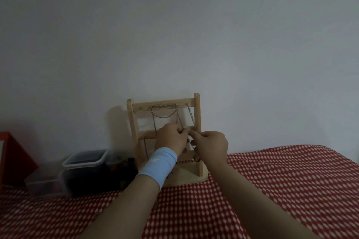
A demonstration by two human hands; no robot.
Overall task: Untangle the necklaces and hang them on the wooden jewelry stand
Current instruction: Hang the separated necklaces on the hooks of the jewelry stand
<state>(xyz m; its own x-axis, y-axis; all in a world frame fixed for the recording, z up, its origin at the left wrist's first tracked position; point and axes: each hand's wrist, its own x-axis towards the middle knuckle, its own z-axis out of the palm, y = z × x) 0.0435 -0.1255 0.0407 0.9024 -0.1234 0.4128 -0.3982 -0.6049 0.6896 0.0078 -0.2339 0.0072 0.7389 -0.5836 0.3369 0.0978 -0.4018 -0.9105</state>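
The necklaces (163,117) are on the wooden jewelry stand (134,122). Several thin chains are looped over its top rail. One sags in a shallow swag and others run down toward the middle rail, crossing on the way. I judge that crossing is why both hands work at one spot: the strands are hung but not yet separated.

The left hand (171,138) is in front of the middle rail with its fingers (181,131) curled in, pinching a strand that comes down from 12 o'clock. The right hand (210,145) is just beside it at 3 o'clock, fingertips drawn together on a neighbouring strand, and more chain trails down past its palm toward 6 o'clock. Holding the two strands close together and taut probably lets me find which one passes over the other. The links are too fine for me to make out the actual knot.

A pale blue wristband (159,165) sits on the left wrist. The stand has its back to the plain wall (174,35), which likely steadies it against the pull. Its base rests on the red-and-white checked surface (281,180). At 8 o'clock from the stand are clear plastic containers (85,158) with dark contents, and at 9 o'clock a red object (15,157) sits at the frame edge.
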